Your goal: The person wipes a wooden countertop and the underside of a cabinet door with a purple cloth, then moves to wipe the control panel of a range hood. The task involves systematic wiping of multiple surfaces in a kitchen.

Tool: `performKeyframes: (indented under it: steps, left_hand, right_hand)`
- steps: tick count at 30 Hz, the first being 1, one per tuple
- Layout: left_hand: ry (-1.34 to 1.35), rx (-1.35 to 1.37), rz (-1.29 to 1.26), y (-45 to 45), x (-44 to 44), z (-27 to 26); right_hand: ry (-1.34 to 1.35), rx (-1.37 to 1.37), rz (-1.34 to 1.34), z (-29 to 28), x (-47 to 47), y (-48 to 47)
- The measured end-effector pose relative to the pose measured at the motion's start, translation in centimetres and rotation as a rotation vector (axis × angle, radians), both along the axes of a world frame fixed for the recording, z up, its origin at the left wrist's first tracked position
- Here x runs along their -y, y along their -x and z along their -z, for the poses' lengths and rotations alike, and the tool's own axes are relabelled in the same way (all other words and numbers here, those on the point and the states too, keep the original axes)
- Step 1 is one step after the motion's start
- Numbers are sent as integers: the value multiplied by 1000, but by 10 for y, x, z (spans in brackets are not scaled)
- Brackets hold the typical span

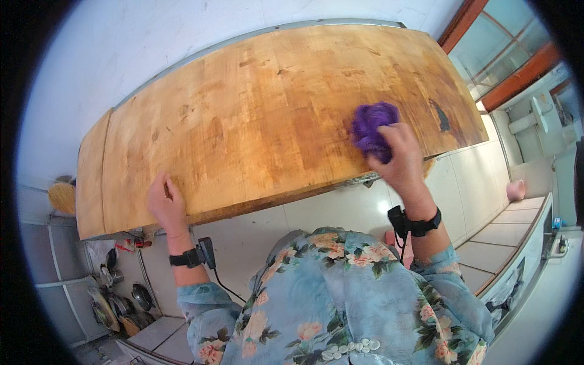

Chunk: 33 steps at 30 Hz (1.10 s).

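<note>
A purple cloth (pixel 376 130), bunched up and slightly blurred, lies against the wooden tabletop (pixel 237 123) towards its right end. My right hand (pixel 399 155) grips the cloth from the near side, thumb and fingers spread around its edge. At the table's front edge, on the left, my left hand (pixel 166 200) rests loosely curled with its fingers together; nothing shows in it. Brown stains and worn patches mark the wood, and a dark patch (pixel 440 116) lies to the right of the cloth.
A white wall (pixel 150 41) runs behind the table. Pans and lids (pixel 121 305) stand low at the left. A tiled ledge (pixel 492 242) and a pink container (pixel 516 190) are at the right. A red-framed window (pixel 497 41) is at the upper right. Cabled straps circle both wrists.
</note>
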State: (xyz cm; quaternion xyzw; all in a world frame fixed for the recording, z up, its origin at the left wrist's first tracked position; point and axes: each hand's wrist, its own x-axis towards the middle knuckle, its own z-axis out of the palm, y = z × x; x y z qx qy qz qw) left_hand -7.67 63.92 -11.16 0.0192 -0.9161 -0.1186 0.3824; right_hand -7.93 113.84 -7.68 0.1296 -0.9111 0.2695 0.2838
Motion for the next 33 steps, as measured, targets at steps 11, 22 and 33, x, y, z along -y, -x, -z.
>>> performKeyframes:
  steps: [11, 22, 33]
  left_hand:
    - [-173, 21, 55, 1, 4, 7]
    - [-287, 33, 148, 2, 15, 14]
    - [-215, 123, 47, 2, 28, 14]
  right_hand:
    - [-3, 125, -739, -3, 229, 5]
    - [75, -20, -465, 4, 70, 8]
    - [75, -20, 632, 42, -267, -2]
